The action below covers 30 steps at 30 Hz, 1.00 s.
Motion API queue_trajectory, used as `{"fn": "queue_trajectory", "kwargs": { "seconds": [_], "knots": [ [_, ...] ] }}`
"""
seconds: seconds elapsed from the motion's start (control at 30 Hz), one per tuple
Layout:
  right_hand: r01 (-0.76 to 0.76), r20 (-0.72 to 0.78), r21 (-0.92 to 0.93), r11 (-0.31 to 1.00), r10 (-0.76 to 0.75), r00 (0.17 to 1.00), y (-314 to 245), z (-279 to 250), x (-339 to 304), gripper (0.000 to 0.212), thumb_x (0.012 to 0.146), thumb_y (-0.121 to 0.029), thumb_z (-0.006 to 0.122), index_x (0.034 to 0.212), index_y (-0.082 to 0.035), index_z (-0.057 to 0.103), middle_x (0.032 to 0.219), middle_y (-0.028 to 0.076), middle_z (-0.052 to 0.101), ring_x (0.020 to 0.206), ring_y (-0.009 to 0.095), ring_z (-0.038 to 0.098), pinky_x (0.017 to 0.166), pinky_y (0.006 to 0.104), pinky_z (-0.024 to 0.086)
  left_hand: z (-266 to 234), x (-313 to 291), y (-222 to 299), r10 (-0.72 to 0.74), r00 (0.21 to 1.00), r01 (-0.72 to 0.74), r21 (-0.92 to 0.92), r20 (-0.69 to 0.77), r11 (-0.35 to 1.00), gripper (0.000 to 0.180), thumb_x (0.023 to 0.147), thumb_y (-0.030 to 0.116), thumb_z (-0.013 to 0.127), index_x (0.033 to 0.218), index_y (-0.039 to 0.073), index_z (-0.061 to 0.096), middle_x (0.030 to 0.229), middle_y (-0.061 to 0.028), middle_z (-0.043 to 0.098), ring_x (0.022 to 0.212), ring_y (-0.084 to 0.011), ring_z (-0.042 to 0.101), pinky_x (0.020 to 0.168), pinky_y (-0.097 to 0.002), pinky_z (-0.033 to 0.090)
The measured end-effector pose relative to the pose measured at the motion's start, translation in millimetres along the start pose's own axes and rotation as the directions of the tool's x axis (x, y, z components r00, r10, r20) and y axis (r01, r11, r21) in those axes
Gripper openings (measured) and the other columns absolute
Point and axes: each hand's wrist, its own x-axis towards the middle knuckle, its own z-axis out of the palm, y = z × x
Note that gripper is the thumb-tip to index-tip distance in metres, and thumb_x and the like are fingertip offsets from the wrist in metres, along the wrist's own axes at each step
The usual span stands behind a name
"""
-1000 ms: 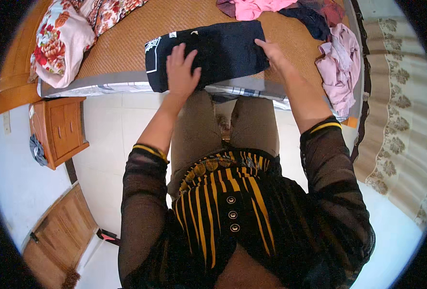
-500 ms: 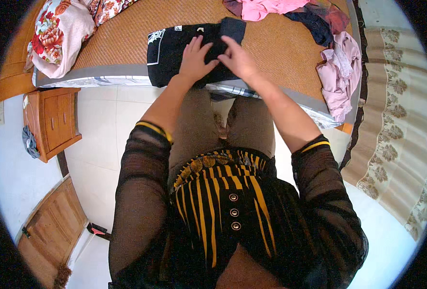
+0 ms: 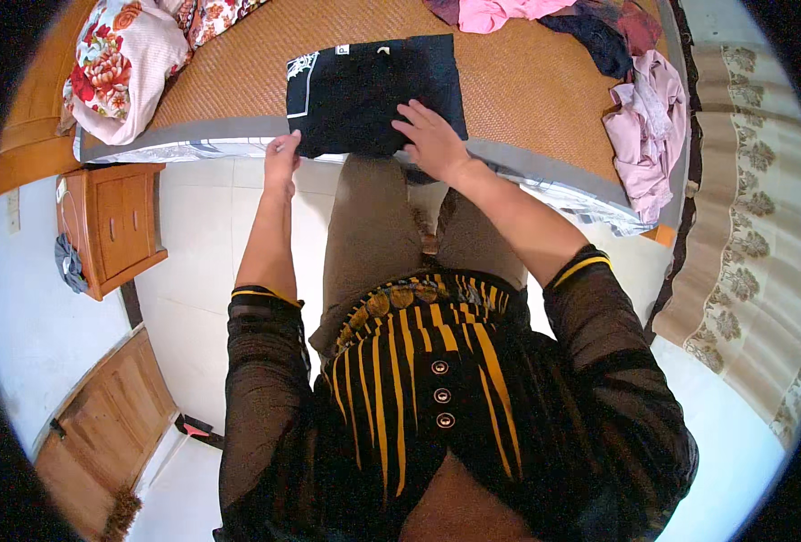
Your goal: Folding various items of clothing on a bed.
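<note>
A black garment [image 3: 364, 104], folded into a rough rectangle with white print along its left and far edges, lies at the near edge of the bed. Whether it is a shirt or something else cannot be told. My left hand [image 3: 282, 161] pinches its near left corner, fingers closed. On its near right part rests my right hand [image 3: 432, 140], open, with fingers spread and pointing up and left.
A woven brown mat [image 3: 527, 113] covers the bed. Floral bedding [image 3: 111, 77] is at the left, pink clothes [image 3: 649, 135] and a dark garment [image 3: 590, 41] at the right. A wooden nightstand [image 3: 122, 226] stands left, a patterned curtain [image 3: 735, 217] hangs right.
My left hand has moved from the garment's middle to its near left corner. My right hand has shifted slightly nearer to me. The garment's raised far right part now lies flat.
</note>
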Motion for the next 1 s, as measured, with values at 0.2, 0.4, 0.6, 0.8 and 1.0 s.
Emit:
{"fn": "queue_trajectory", "kwargs": {
  "seconds": [0.2,0.4,0.6,0.8,1.0],
  "knots": [
    [0.054,-0.033,0.093,0.994,-0.051,0.998,12.3,7.4,-2.9,0.046,0.071,-0.017,0.062,0.115,-0.005,0.052,0.131,0.012,0.038,0.127,0.027,0.028,0.104,0.0363,0.024,43.0,-48.5,65.6,0.105,0.971,-0.051,-0.245,0.214,0.968,0.022,0.078,0.014,0.061,0.096,0.003,0.056,0.081,-0.0025,0.057,0.068,-0.0108,0.052,0.062,-0.0215,0.042],
    [0.009,-0.214,0.259,0.966,0.048,0.976,10.5,0.4,-25.7,0.043,0.068,-0.008,0.060,0.110,-0.003,0.054,0.123,0.015,0.045,0.118,0.031,0.039,0.100,0.0376,0.032,154.6,-85.5,106.2,0.536,0.744,-0.665,0.512,0.398,0.543,0.044,0.071,0.023,0.062,0.110,0.004,0.053,0.089,-0.0157,0.062,0.078,-0.0251,0.061,0.069,-0.0332,0.048],
    [0.009,-0.256,0.391,0.920,0.100,0.961,26.5,-24.0,-106.6,0.032,0.069,-0.004,0.057,0.101,-0.003,0.056,0.112,0.015,0.051,0.113,0.032,0.044,0.096,0.0393,0.036,212.5,-92.9,52.1,0.386,0.513,-0.821,0.569,0.767,-0.040,0.052,0.074,0.041,0.060,0.112,0.006,0.053,0.088,-0.0165,0.062,0.081,-0.0316,0.060,0.070,-0.0380,0.047],
    [-0.109,-0.094,0.378,0.919,0.156,0.983,38.6,-10.2,-197.7,0.022,0.070,-0.004,0.056,0.092,-0.005,0.058,0.110,0.011,0.053,0.113,0.027,0.045,0.100,0.0422,0.031,210.2,-93.7,65.5,0.490,0.622,-0.779,0.544,0.611,0.311,0.035,0.075,0.035,0.061,0.095,0.006,0.062,0.073,-0.0109,0.059,0.069,-0.0265,0.057,0.063,-0.0350,0.045],
    [-0.150,-0.075,0.433,0.889,0.201,0.977,44.3,-15.3,-200.2,0.014,0.072,-0.007,0.055,0.085,-0.008,0.060,0.108,0.008,0.055,0.113,0.025,0.045,0.102,0.0416,0.029,174.9,-124.3,43.0,0.690,0.425,-0.860,0.499,0.586,0.107,0.032,0.066,0.020,0.069,0.091,0.004,0.058,0.093,-0.0146,0.051,0.086,-0.0325,0.050,0.077,-0.0396,0.040]
  ]
}}
